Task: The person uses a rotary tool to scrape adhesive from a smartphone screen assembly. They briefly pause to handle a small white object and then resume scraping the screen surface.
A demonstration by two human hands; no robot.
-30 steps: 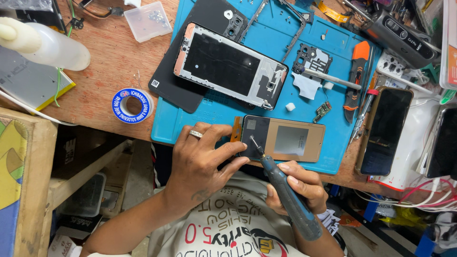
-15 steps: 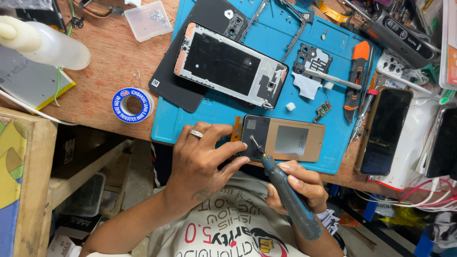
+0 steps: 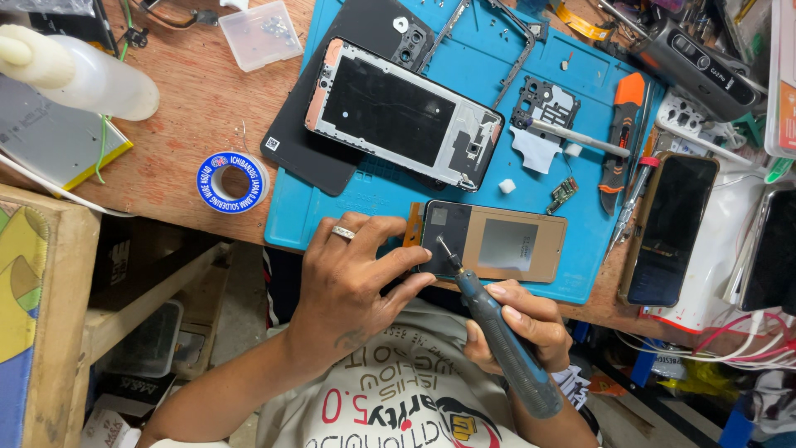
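Note:
A brown-backed phone display panel (image 3: 506,245) lies at the near edge of the blue work mat (image 3: 572,178). My left hand (image 3: 352,278), with a ring on one finger, presses on the panel's left end and holds it down. My right hand (image 3: 522,323) grips a dark blue pen-shaped rotary tool (image 3: 497,332) whose thin tip touches the panel's dark left part. Farther back on the mat lies an opened phone frame (image 3: 406,112) on top of a black back cover (image 3: 311,145).
A blue solder spool (image 3: 233,182), a white squeeze bottle (image 3: 79,75) and a clear parts box (image 3: 264,33) sit on the wooden bench at left. An orange utility knife (image 3: 620,133), a small black inner cover (image 3: 543,104) and a dark phone (image 3: 670,228) lie to the right.

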